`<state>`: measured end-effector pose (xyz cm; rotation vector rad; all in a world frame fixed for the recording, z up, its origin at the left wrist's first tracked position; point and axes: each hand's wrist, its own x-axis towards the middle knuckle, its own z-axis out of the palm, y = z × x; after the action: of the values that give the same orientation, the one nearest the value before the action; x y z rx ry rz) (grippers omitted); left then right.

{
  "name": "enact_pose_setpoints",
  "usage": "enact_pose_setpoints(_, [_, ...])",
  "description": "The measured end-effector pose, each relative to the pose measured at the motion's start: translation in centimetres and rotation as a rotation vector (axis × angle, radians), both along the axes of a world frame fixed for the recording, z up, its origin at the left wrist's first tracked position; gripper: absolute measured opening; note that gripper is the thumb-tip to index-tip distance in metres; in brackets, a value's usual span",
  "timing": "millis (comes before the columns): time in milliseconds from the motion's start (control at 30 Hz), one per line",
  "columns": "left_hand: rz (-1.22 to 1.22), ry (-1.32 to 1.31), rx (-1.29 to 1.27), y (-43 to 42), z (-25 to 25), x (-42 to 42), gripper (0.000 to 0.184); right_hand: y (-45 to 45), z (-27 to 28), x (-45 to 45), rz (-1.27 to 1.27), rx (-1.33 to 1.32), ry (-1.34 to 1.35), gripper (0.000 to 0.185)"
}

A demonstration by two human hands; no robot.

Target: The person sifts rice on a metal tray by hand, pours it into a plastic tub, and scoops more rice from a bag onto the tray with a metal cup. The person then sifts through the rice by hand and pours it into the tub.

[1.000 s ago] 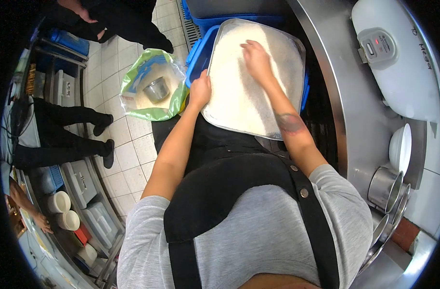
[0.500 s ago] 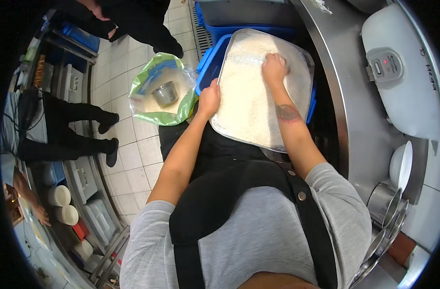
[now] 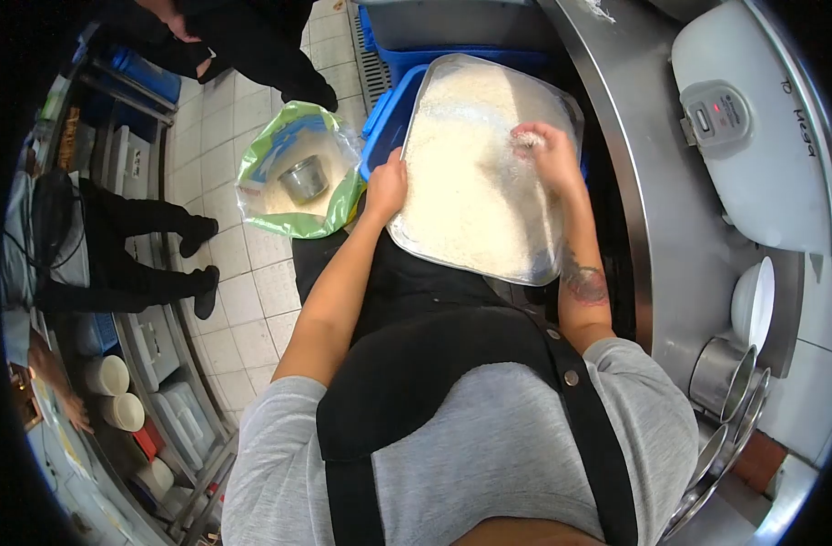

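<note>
A clear rectangular tray (image 3: 414, 244) full of pale grains (image 3: 461, 173) rests over a blue bin (image 3: 390, 123) in front of me. My left hand (image 3: 386, 189) is closed on the tray's left edge. Over the right part of the tray, my right hand (image 3: 545, 153) is raised with its fingers curled round some of the grains. To the left stands an open green and clear bag (image 3: 293, 218) of similar pale contents, with a metal pot (image 3: 305, 179) lying inside.
A steel counter (image 3: 662, 227) on the right bears a white rice cooker (image 3: 762, 136), a white bowl (image 3: 753, 303) and metal pots (image 3: 723, 378). People in dark trousers stand at the upper left (image 3: 252, 45) and left (image 3: 129, 246), beside shelves with white tubs (image 3: 123, 411).
My right hand has moved right and toward me, lifting off the grains with some in its fingers. My left hand stays on the tray's edge. The view has shifted slightly.
</note>
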<state>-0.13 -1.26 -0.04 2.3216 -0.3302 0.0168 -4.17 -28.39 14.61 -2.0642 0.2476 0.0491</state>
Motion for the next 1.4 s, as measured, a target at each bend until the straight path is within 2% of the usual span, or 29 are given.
enact_pose_setpoints(133, [-0.006,-0.008,-0.016,0.1,-0.2,0.1,0.031,-1.6,0.4,1.3,0.055,0.000,-0.215,0.023])
enact_pose_setpoints(233, [-0.005,-0.011,-0.024,0.1,-0.4,0.1,0.031,0.2,-1.7,0.8,0.050,-0.356,-0.233,0.028])
enact_pose_setpoints(300, [-0.003,-0.013,-0.018,0.1,-0.5,0.1,0.031,2.8,-3.5,-0.6,0.125,-0.462,-0.186,0.035])
enact_pose_setpoints(367, [-0.002,-0.012,-0.005,0.1,-0.1,0.0,0.031,6.0,-7.3,-2.6,0.294,-0.670,-0.164,0.046])
enact_pose_setpoints(400, [-0.005,-0.013,-0.012,0.1,0.1,0.0,0.030,8.0,-7.7,-4.1,0.348,-0.674,-0.114,0.050])
enact_pose_setpoints(467, [-0.007,-0.010,-0.024,0.1,0.2,-0.1,0.030,9.6,-8.6,-5.4,0.509,-0.792,-0.224,0.051])
enact_pose_setpoints(567, [-0.014,-0.005,-0.008,0.1,0.0,0.1,0.030,8.7,-10.5,-3.3,0.454,-0.877,-0.315,0.047])
enact_pose_setpoints(667, [-0.003,-0.003,-0.004,0.1,0.4,0.0,0.030,6.1,-11.2,0.3,0.324,-0.967,-0.256,0.042])
enact_pose_setpoints(767, [0.002,0.076,-0.029,0.2,0.3,0.0,0.032,3.6,-10.7,2.3,0.000,-0.894,-0.166,0.038])
enact_pose_setpoints(867, [0.006,0.097,-0.015,0.1,0.7,0.0,0.031,0.5,-12.8,2.1,-0.154,-0.838,-0.244,0.035])
enact_pose_setpoints(967, [0.008,0.079,-0.011,0.1,0.5,0.1,0.031,-0.5,-11.2,0.5,-0.146,-0.742,-0.094,0.034])
enact_pose_setpoints(1067, [0.003,0.069,-0.011,0.1,0.2,0.1,0.031,-1.4,-7.6,-0.1,-0.170,-0.461,0.023,0.036])
enact_pose_setpoints(1100, [-0.001,0.064,-0.007,0.1,0.0,0.3,0.031,-1.1,-5.5,-0.2,-0.168,-0.487,0.063,0.037])
enact_pose_setpoints(1200, [-0.006,0.037,0.004,0.2,-0.8,0.4,0.031,-1.2,-2.4,-0.2,-0.090,-0.058,-0.081,0.037])
enact_pose_setpoints(1233, [-0.004,0.013,0.003,0.1,-0.7,0.3,0.030,-1.0,-1.6,-0.5,-0.050,-0.042,-0.223,0.037])
enact_pose_setpoints(1333, [-0.006,-0.006,-0.005,0.1,-0.6,0.2,0.031,-0.6,0.3,-1.5,0.010,-0.120,-0.282,0.030])
enact_pose_setpoints(1400, [-0.007,-0.001,-0.002,0.2,-0.5,0.2,0.031,-0.1,-0.4,-2.9,-0.011,-0.346,-0.324,0.025])
